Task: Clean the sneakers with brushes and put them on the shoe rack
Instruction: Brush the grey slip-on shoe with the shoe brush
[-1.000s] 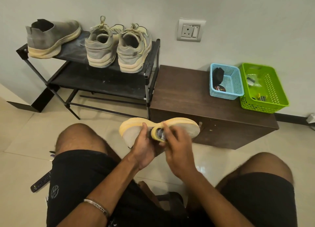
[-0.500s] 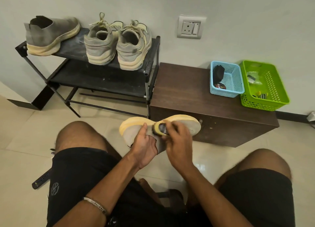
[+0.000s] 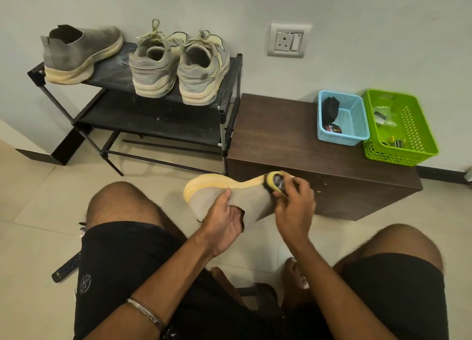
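The left hand (image 3: 224,218) grips the grey sneaker (image 3: 237,199) above the knees, and the right hand (image 3: 293,202) pinches a small brush (image 3: 277,182) against its heel-end sole. Held only by soft knit, the sneaker could twist or drop under hard scrubbing.

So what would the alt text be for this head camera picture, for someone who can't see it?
A seated person's left hand holds a grey sneaker sole-up while the right hand presses a small yellow brush to its heel end. Three more sneakers sit on a black shoe rack behind.
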